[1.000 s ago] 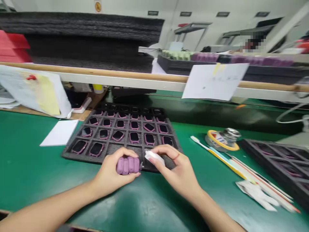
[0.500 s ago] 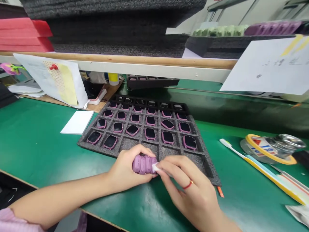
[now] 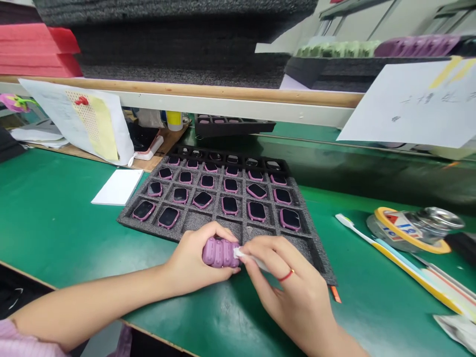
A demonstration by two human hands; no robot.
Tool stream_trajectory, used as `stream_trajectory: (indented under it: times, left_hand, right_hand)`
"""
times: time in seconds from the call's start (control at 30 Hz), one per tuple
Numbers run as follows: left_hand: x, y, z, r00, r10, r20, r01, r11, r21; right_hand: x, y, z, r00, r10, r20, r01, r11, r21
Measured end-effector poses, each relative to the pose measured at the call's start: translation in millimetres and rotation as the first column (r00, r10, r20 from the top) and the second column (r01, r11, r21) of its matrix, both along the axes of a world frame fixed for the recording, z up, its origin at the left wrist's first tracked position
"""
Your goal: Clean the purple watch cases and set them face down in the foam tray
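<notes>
Wiping, apparently, at the near edge of the tray (image 3: 320, 263): left hand (image 3: 190, 263) is clamping purple watches (image 3: 219, 252); right hand (image 3: 293, 282) is pinching white cloth (image 3: 238, 253) against one end; next stroke is likely calling for steady holding.

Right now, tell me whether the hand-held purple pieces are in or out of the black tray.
Out: the left hand grips the purple pieces in a row, none lying in the black tray.
</notes>
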State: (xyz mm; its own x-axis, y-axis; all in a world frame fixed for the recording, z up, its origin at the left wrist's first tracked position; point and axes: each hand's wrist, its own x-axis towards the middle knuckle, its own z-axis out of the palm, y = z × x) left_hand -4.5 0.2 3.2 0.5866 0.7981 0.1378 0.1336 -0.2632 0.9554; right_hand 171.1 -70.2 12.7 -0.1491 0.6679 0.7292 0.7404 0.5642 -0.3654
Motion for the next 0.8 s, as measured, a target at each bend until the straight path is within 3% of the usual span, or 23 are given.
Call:
stream_trajectory:
  times: [0.43,0.7,0.8]
  left_hand:
    - [0,0,-2.6,0.997,0.031,0.067,-0.028,0.999,-0.043]
    - [0,3,-1.9,0.999,-0.005,0.047,0.006,1.000,-0.021]
    - [-1,3,-1.4,0.999,-0.005,0.051,0.006,1.000,-0.016]
  right_hand:
    - [-1,2,-4.2,0.998,0.031,-0.061,-0.032,0.999,-0.012]
    - [13,4,0.5,0.959,-0.096,-0.265,0.054,0.985,-0.162]
    - [10,2,0.5,0.976,-0.020,-0.215,-0.010,0.990,-0.140]
